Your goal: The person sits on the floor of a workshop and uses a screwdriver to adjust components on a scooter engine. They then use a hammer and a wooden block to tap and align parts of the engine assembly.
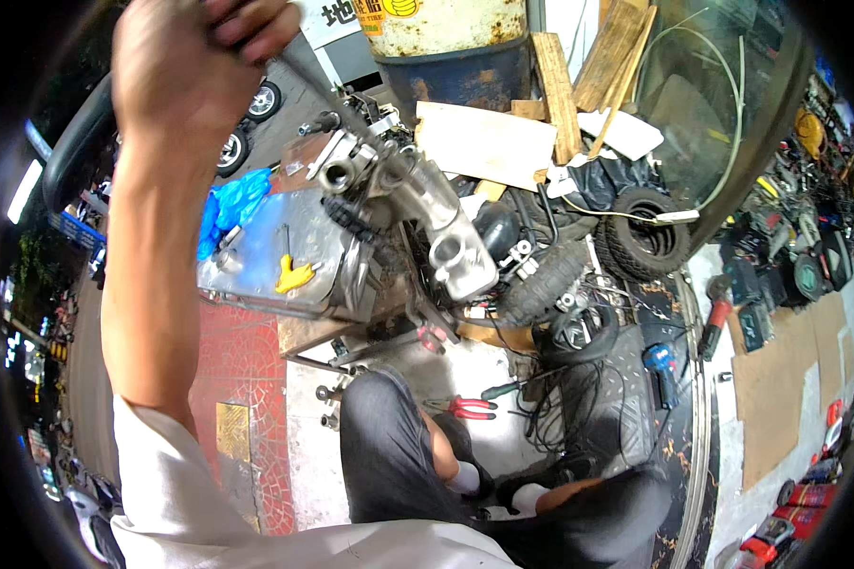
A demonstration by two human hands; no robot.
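Left hand point(194, 71) raised far left, blurred, fingers curled; cannot tell what it holds. Right hand out of view. Silver metal part point(434, 201) tilted, centre, right of metal-topped bench point(256, 283); jolt could topple it toward near knee point(375, 408).

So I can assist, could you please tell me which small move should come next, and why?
Perhaps steady the metal part with the right hand: it is out of view, the left hand is at upper left, and neither visibly touches the part.

Left grip point(188, 68) blurred, cut by top edge; bar point(315, 74) smeared.
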